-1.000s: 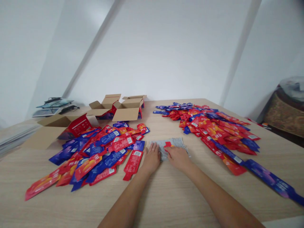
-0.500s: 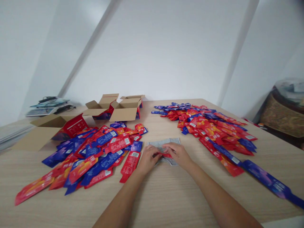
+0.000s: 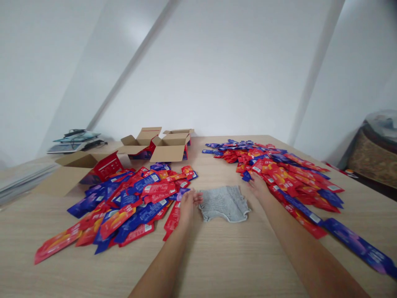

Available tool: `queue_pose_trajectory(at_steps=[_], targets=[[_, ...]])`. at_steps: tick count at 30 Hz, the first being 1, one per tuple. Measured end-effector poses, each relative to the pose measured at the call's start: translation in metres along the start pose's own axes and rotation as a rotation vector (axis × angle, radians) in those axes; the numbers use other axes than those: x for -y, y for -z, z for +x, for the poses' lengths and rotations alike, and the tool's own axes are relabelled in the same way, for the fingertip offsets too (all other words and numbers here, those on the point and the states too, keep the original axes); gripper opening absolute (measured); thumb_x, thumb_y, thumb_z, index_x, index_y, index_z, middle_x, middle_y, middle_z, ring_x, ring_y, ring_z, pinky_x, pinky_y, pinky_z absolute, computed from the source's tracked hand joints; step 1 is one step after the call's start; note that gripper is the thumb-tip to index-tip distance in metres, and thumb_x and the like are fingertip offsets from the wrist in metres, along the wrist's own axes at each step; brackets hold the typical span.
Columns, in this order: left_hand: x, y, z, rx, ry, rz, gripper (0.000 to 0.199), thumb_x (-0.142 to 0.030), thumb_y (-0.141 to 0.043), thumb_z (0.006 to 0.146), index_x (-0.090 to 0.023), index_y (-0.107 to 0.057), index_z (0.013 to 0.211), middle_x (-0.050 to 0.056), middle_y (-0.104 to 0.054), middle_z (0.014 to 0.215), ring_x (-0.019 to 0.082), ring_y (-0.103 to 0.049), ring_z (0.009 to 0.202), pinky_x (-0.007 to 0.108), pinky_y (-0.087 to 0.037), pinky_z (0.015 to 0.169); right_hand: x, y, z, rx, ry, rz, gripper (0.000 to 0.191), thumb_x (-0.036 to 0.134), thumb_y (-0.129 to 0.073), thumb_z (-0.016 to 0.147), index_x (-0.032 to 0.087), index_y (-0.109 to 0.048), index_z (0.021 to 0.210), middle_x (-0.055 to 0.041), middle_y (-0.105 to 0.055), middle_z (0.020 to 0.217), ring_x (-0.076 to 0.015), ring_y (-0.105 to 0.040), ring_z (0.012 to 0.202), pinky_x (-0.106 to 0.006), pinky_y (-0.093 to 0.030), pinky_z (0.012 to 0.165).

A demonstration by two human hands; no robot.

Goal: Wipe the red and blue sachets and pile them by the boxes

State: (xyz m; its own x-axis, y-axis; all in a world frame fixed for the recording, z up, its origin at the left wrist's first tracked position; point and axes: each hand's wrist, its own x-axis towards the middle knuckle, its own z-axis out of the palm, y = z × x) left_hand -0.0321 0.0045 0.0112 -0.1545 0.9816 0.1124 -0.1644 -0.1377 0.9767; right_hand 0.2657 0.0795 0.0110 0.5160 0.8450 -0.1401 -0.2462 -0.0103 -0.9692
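Note:
On the table between my hands lies a grey knitted cloth [image 3: 223,203], spread flat with uneven edges. My left hand [image 3: 188,205] is at the cloth's left edge, beside the left pile of red and blue sachets [image 3: 136,207]. Its fingers are loosely bent and apart, with nothing visible in them. My right hand [image 3: 258,187] reaches to the near left edge of the right pile of sachets [image 3: 276,169], beside a small blue end of a sachet [image 3: 246,176]. Its fingers look spread, and I see nothing held.
Open cardboard boxes [image 3: 66,176] stand behind the left pile. A flat device with cables [image 3: 74,142] sits at the far left. Joined blue sachets [image 3: 356,244] trail toward the right table edge. A patterned brown container [image 3: 375,157] stands off the table at right.
My hands have parted from a red sachet over the cloth, left hand to the left, right hand toward the right pile. The cloth is now uncovered and the sachet has left it.

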Motion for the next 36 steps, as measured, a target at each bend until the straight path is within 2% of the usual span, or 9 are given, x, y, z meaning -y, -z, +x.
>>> queue_pose_trajectory(at_steps=[3,6,9,12,16,22,27,32,36], targets=[[0.007,-0.006,-0.008,0.17,-0.121,0.382,0.031,-0.049,-0.05,0.084,-0.019,-0.059,0.084,0.006,-0.067,0.084,0.021,-0.064,0.082,0.037,-0.05,0.079,0.012,-0.002,0.009,-0.017,-0.058,0.009,0.012,0.031,-0.058,0.074,0.021,-0.051,0.075,0.0029,-0.057,0.064,-0.012,-0.056,0.059,-0.024,-0.051,0.056],[0.004,-0.008,-0.019,0.307,-0.282,0.773,0.022,-0.04,-0.057,0.082,-0.021,-0.065,0.09,0.006,-0.067,0.098,0.023,-0.056,0.102,0.038,-0.041,0.094,0.01,0.002,0.005,-0.029,-0.083,0.041,0.011,0.026,-0.058,0.075,0.021,-0.05,0.07,0.0039,-0.056,0.059,-0.0102,-0.054,0.052,-0.02,-0.049,0.05],[-0.001,-0.012,-0.03,0.393,-0.405,1.097,0.034,-0.039,-0.057,0.083,-0.022,-0.063,0.111,0.006,-0.059,0.121,0.024,-0.046,0.118,0.04,-0.032,0.103,0.001,0.006,-0.009,-0.021,-0.071,0.076,0.009,0.024,-0.061,0.074,0.021,-0.053,0.071,0.0031,-0.06,0.062,-0.01,-0.058,0.055,-0.019,-0.049,0.049],[-0.002,-0.021,-0.038,0.459,-0.462,1.228,0.048,-0.048,-0.054,0.085,-0.024,-0.053,0.126,0.006,-0.05,0.133,0.026,-0.039,0.124,0.042,-0.03,0.105,-0.006,0.003,-0.03,-0.005,-0.024,0.247,0.012,0.024,-0.069,0.068,0.02,-0.059,0.074,0.0025,-0.065,0.067,-0.0104,-0.062,0.063,-0.018,-0.051,0.053],[0.0,-0.029,-0.042,0.491,-0.508,1.288,0.05,-0.053,-0.043,0.089,-0.026,-0.048,0.131,0.006,-0.047,0.137,0.027,-0.037,0.125,0.045,-0.03,0.104,-0.002,-0.011,-0.062,0.124,0.094,0.474,0.021,0.025,-0.076,0.062,0.02,-0.067,0.08,0.0006,-0.071,0.083,-0.0115,-0.065,0.077,-0.019,-0.055,0.067],[0.001,-0.027,-0.039,0.507,-0.531,1.254,0.044,-0.045,-0.045,0.091,-0.024,-0.051,0.129,0.006,-0.049,0.136,0.025,-0.04,0.122,0.041,-0.031,0.104,0.004,-0.024,-0.09,0.23,0.249,0.409,0.018,0.032,-0.072,0.068,0.02,-0.072,0.083,-0.0014,-0.071,0.091,-0.0139,-0.064,0.089,-0.028,-0.051,0.086],[-0.005,-0.026,-0.034,0.478,-0.529,1.176,0.026,-0.033,-0.043,0.093,-0.023,-0.064,0.105,0.004,-0.063,0.113,0.02,-0.05,0.109,0.036,-0.034,0.099,-0.008,-0.011,-0.065,0.136,0.376,0.251,0.033,0.039,-0.064,0.072,0.02,-0.07,0.097,-0.0049,-0.069,0.105,-0.0177,-0.062,0.098,-0.036,-0.047,0.091],[-0.014,-0.025,-0.033,0.478,-0.522,1.158,0.028,-0.028,-0.04,0.094,-0.02,-0.065,0.086,0.004,-0.065,0.093,0.018,-0.055,0.094,0.033,-0.037,0.091,-0.025,0.012,-0.022,0.029,0.273,0.127,0.047,0.037,-0.064,0.065,0.015,-0.066,0.106,-0.0079,-0.07,0.098,-0.0196,-0.065,0.086,-0.036,-0.05,0.08],[-0.016,-0.025,-0.033,0.485,-0.524,1.14,0.028,-0.027,-0.04,0.094,-0.02,-0.065,0.082,0.003,-0.064,0.09,0.018,-0.055,0.091,0.032,-0.037,0.089,-0.03,0.025,-0.006,-0.015,0.448,-0.207,0.046,0.034,-0.054,0.072,0.013,-0.063,0.113,-0.0096,-0.068,0.101,-0.0219,-0.062,0.092,-0.039,-0.048,0.085]])
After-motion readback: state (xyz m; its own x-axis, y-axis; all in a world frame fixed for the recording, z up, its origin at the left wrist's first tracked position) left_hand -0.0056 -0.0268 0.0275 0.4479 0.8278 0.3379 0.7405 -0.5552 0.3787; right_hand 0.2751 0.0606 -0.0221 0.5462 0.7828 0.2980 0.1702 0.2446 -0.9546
